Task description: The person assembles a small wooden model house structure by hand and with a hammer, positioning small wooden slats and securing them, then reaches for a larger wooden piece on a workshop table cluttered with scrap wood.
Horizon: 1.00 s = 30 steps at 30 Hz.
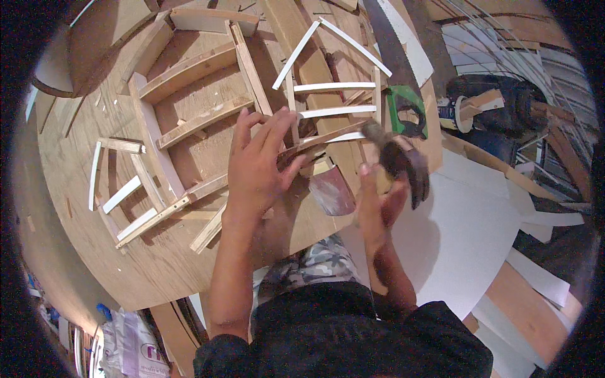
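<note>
A wide plywood table [151, 277] fills this cluttered workshop corner, with a white board [472, 208] at its right and a tub [449, 113] of wood scraps beyond. From where I stand, the work is a little house frame [334, 87], lying flat at the far middle of the table, ahead of the person. Its peak points away from them; its long axis runs from that peak back to the base, nearly straight out from the body. White strips edge the roof, and two white slats cross it side to side. The base slants a little, its right end farther off than its left.

The left forearm reaches almost straight forward, and the left hand [257, 157] sits palm down at the base's left corner. Its fingers are bent and slightly spread on the far side, thumb on the near side, steadying the corner. The right forearm angles forward and inward. That right hand [383, 205] is clenched round a hammer [400, 160], thumb pointing forward; the dark head is blurred, close by the base's right end, and I can't tell whether it touches.

A reddish piece [332, 192] lies between the hands. A bigger frame [207, 123] rests to the left, and a green-handled saw [394, 41] lies past the house frame's right side.
</note>
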Each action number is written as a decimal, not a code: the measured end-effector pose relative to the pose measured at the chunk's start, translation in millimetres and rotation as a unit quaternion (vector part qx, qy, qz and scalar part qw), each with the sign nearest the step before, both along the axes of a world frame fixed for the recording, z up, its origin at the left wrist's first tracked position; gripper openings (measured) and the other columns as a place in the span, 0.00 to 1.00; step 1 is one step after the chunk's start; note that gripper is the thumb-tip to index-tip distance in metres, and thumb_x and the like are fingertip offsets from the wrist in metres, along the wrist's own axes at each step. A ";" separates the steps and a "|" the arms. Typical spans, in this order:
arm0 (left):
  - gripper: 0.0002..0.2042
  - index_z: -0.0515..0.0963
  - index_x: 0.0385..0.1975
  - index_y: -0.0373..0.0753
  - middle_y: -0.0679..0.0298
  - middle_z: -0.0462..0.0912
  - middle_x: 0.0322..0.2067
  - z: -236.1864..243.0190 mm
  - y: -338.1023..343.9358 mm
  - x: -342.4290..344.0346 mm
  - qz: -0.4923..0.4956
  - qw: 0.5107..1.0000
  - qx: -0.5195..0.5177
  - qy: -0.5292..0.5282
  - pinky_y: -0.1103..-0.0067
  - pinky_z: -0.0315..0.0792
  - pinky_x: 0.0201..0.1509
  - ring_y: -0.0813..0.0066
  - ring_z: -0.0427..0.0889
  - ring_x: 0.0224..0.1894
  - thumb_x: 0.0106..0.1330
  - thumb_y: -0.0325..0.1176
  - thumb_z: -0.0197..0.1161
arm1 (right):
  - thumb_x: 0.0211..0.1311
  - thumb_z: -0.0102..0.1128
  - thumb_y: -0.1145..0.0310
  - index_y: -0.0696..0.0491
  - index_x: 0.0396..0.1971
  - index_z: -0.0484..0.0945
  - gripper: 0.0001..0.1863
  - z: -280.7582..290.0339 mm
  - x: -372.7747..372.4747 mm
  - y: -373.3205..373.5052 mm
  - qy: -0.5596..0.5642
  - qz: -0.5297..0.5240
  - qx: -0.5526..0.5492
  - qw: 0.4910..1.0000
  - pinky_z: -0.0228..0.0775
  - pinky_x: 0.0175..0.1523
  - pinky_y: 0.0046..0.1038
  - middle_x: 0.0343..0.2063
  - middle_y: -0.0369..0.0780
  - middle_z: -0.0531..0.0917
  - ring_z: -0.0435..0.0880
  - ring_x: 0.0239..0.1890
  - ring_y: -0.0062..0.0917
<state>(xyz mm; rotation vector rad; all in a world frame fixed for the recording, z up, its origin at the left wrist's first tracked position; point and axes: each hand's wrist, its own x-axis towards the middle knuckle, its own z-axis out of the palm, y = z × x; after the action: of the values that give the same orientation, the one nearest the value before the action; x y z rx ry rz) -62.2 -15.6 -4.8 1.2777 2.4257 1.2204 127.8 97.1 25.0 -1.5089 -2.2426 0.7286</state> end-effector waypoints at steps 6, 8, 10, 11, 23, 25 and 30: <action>0.39 0.74 0.65 0.47 0.64 0.82 0.56 8.5 10.9 -5.6 -0.026 0.997 -0.063 0.045 0.50 0.43 0.83 0.59 0.72 0.64 0.47 0.32 0.79 | 0.62 0.75 0.66 0.58 0.55 0.78 0.24 -49.0 6.0 69.8 0.166 -0.015 0.043 0.985 0.74 0.54 0.31 0.44 0.38 0.83 0.81 0.46 0.25; 0.34 0.77 0.60 0.47 0.65 0.83 0.55 11.4 11.9 -5.2 -0.024 0.996 -0.073 0.036 0.47 0.39 0.82 0.61 0.72 0.66 0.48 0.32 0.79 | 0.61 0.76 0.66 0.56 0.55 0.78 0.24 -55.0 8.7 78.8 0.152 -0.040 -0.003 0.988 0.74 0.40 0.27 0.39 0.36 0.82 0.80 0.35 0.21; 0.30 0.80 0.55 0.47 0.65 0.84 0.54 7.6 11.2 -3.4 -0.019 0.997 -0.064 0.041 0.47 0.38 0.82 0.62 0.73 0.66 0.48 0.32 0.79 | 0.61 0.76 0.66 0.55 0.54 0.78 0.24 -55.7 8.3 81.9 0.133 -0.077 -0.061 0.986 0.72 0.29 0.25 0.36 0.34 0.82 0.78 0.27 0.18; 0.25 0.82 0.49 0.47 0.66 0.84 0.53 4.1 10.4 -2.5 -0.012 0.997 -0.054 0.043 0.47 0.38 0.82 0.62 0.73 0.65 0.48 0.32 0.79 | 0.61 0.76 0.66 0.54 0.52 0.79 0.22 -55.9 7.0 83.7 0.140 -0.068 -0.061 0.986 0.65 0.23 0.23 0.33 0.33 0.81 0.73 0.22 0.15; 0.09 0.85 0.30 0.46 0.71 0.85 0.36 -11.8 4.3 12.9 0.026 0.997 0.056 0.055 0.50 0.50 0.80 0.69 0.82 0.49 0.50 0.30 0.79 | 0.57 0.80 0.65 0.50 0.52 0.71 0.28 -33.7 -17.1 86.2 0.223 -0.140 -0.262 0.928 0.61 0.22 0.21 0.35 0.35 0.83 0.70 0.20 0.13; 0.09 0.85 0.30 0.45 0.71 0.84 0.35 -12.7 4.4 13.9 0.030 0.996 0.062 0.059 0.51 0.53 0.79 0.70 0.83 0.46 0.51 0.29 0.79 | 0.58 0.80 0.65 0.49 0.53 0.71 0.28 -28.9 -18.8 87.4 0.182 -0.139 -0.255 0.939 0.62 0.23 0.21 0.37 0.36 0.84 0.71 0.21 0.13; 0.10 0.85 0.31 0.45 0.71 0.84 0.33 -15.2 2.7 14.3 0.039 0.994 0.081 0.053 0.52 0.59 0.77 0.69 0.83 0.44 0.50 0.28 0.79 | 0.60 0.78 0.64 0.50 0.54 0.70 0.28 -26.0 -22.8 87.4 0.189 -0.146 -0.269 0.933 0.62 0.23 0.21 0.35 0.34 0.80 0.71 0.22 0.13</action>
<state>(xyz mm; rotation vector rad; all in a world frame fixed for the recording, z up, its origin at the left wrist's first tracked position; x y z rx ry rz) -48.0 -12.9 -20.0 1.3336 2.5176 1.4326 105.0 184.4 -1.0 -1.6979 -1.5560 1.4723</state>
